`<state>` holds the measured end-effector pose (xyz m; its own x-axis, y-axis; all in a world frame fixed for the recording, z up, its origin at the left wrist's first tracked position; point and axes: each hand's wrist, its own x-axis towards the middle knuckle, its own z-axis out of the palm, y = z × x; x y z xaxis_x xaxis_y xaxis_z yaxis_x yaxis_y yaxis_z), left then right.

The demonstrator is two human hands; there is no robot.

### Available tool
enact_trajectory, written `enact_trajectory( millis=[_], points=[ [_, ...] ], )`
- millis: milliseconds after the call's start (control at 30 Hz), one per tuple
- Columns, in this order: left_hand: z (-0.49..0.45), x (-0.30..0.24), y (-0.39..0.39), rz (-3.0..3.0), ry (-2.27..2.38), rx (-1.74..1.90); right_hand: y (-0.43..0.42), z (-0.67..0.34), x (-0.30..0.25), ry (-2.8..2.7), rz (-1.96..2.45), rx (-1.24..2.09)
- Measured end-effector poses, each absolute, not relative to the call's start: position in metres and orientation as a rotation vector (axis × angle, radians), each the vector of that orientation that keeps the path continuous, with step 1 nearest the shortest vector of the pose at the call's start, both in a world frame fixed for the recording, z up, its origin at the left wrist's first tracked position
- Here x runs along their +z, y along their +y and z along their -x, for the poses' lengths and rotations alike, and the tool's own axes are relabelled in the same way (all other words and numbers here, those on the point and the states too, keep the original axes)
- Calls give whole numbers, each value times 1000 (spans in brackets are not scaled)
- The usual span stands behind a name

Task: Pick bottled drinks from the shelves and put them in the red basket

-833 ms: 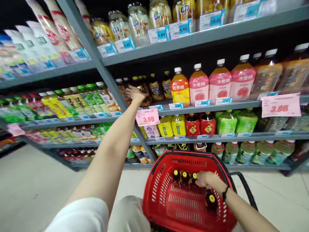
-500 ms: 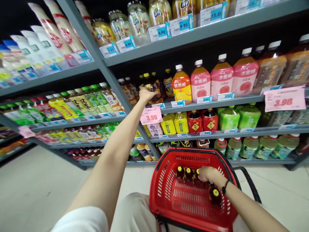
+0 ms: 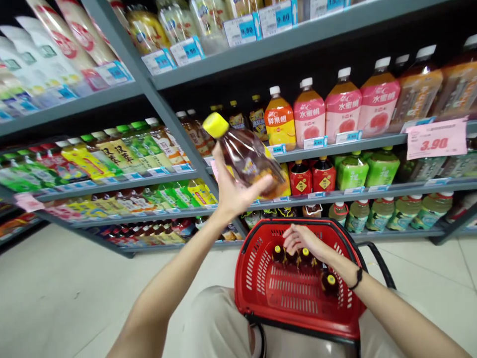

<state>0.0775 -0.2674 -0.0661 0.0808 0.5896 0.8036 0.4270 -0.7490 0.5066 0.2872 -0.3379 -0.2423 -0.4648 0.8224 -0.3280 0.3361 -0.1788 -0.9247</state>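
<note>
Jar shelf (image 3: 223, 63): grey, with glass jars (image 3: 147, 30) behind the front edge, price tags (image 3: 244, 31) along it.
Juice shelf (image 3: 380, 141): small dark bottles (image 3: 237, 119) toward the left end, then one orange-labelled bottle (image 3: 279, 122), pink-labelled bottles (image 3: 343, 112), amber bottles (image 3: 419, 94) farther right.
Lower shelf (image 3: 395, 188): red-labelled bottles (image 3: 300, 179) left of green bottles (image 3: 352, 173), close to the front edge.
Bottom shelf (image 3: 391, 235): teal-labelled bottles (image 3: 393, 214) toward the right end.
Red basket (image 3: 305, 322): yellow-capped bottles (image 3: 306, 257) along the far wall, another beside the right wall.
Floor (image 3: 55, 278): pale tiles, under the shelves.
</note>
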Motion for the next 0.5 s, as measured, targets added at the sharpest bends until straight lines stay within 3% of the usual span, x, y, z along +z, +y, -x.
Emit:
enact_trajectory(
  millis=[67,133,300,500],
  points=[
    [-87,-100,-313,-2105,944,1577,-345,-283,-236,-1100,947,2016],
    [-94,-139,-348,-2026,857,1403,-356,-280,-232,-627,728,2104],
    [-92,-217,-377,-1823,976,1017,-391,-267,-230,-25,903,2110],
    [-81,-232,-371,-1769,867,906,-402,-262,-240,127,1023,2106]
  ],
)
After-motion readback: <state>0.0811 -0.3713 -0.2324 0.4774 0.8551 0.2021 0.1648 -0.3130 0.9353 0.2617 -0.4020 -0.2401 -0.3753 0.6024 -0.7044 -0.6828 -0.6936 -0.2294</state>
